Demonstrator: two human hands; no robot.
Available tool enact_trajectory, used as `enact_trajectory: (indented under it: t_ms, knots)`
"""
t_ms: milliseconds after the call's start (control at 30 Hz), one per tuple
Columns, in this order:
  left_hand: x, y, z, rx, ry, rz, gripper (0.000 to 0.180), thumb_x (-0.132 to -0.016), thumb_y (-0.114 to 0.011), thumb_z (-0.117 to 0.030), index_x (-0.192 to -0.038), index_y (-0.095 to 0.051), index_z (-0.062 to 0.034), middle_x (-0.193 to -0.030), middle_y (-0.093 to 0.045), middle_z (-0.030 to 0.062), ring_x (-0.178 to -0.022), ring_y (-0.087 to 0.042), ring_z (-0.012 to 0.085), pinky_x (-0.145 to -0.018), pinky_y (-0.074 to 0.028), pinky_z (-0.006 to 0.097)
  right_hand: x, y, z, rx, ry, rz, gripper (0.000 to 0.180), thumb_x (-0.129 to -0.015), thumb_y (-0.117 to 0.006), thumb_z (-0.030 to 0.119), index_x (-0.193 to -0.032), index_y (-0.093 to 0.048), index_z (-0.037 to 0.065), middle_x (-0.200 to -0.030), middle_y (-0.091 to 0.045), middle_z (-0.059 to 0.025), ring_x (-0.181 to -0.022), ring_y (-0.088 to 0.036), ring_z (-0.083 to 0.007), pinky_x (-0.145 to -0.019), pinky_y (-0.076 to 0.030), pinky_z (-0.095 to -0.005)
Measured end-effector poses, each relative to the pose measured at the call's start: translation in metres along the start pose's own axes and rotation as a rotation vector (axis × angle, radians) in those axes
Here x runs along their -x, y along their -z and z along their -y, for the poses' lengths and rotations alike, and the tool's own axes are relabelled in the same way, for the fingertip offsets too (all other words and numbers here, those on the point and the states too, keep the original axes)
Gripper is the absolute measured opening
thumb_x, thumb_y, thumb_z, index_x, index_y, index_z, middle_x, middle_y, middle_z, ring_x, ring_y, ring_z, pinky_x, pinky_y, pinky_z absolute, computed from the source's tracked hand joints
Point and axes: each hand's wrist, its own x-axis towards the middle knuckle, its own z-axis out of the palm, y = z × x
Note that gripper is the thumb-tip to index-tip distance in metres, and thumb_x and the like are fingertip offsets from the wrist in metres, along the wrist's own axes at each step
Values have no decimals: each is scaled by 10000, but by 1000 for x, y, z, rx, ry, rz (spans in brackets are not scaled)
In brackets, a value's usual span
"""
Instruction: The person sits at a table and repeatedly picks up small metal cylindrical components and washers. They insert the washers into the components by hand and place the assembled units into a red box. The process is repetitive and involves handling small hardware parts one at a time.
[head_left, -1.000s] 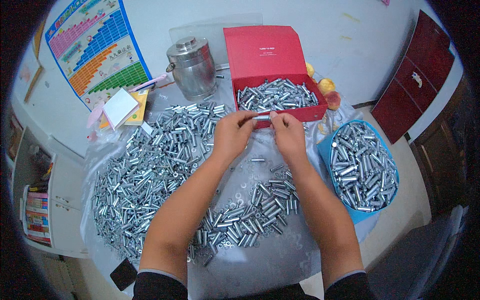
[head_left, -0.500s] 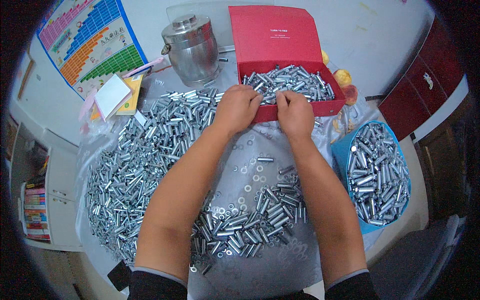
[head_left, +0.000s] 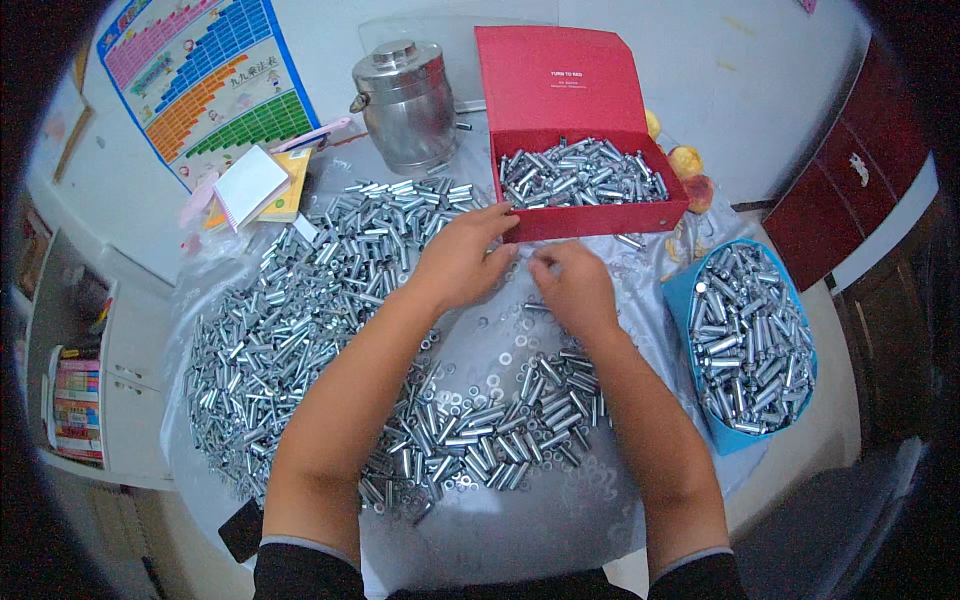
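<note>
My left hand [head_left: 462, 262] is open, fingers stretched out and the fingertips at the lower left corner of a red box [head_left: 590, 221]. Just below the box's front wall, my right hand [head_left: 578, 288] has its fingers curled in toward the thumb; whatever they hold, if anything, is hidden. Silver sleeved anchor bolts [head_left: 585, 170] fill the box, whose lid stands raised at the back. Left of my hands spreads a big heap of loose metal sleeves and bolts [head_left: 300, 310]. Between my forearms lie more metal sleeves [head_left: 500, 440] and scattered flat washers [head_left: 506, 358].
To the right stands a blue bin [head_left: 706, 330] full of similar bolts. A steel lidded pot [head_left: 408, 110] is at the back, with notebooks [head_left: 250, 188] left of it. Fruit [head_left: 686, 161] sits beside the box. A dark flat object [head_left: 240, 530] lies at the table's near left edge.
Both hands have come off the box's front rim toward me. The left fingers have straightened, and the right hand has dropped below the box. The whole view has shifted slightly.
</note>
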Motion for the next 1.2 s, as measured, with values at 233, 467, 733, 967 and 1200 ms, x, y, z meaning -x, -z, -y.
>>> enact_trajectory:
  t_ms: [233,467,733,967,1200]
  knots:
    - [53,54,-30,90,393,58,295,-884,-614,-226,-1086,-676,-19,-1059,-678,183,-976,-657,314,-841,-501,363,32,1,33,213,20,289,231,-767,-704,200,-950,-688,59,-982,-630,-161,-898,-635,-343,-798,-511,-429]
    - [111,76,-44,32,467,-9,283,-870,-628,-219,-1073,-683,-30,-1045,-682,177,-926,-672,310,-817,-512,365,39,-4,26,319,-36,236,278,-731,-713,143,-992,-672,57,-1021,-590,-185,-941,-615,-358,-816,-507,-442]
    - [136,72,-35,-284,367,5,229,-802,-654,-193,-973,-701,-49,-908,-681,171,-855,-633,362,-786,-494,453,47,1,15,427,-36,208,189,-797,-560,102,-939,-628,-4,-993,-579,-239,-906,-626,-409,-783,-524,-494]
    - [134,49,-28,-598,316,195,147,-746,-657,-236,-789,-700,-103,-798,-671,119,-848,-616,319,-779,-465,465,50,6,20,393,-3,227,195,-773,-545,26,-941,-634,-17,-968,-589,-254,-918,-623,-416,-827,-514,-482]
    - [137,41,-38,-544,273,124,171,-707,-667,-209,-772,-687,-52,-777,-662,151,-794,-620,336,-781,-473,469,52,16,22,352,71,282,238,-760,-585,17,-989,-646,-8,-992,-614,-218,-924,-622,-382,-817,-513,-433]
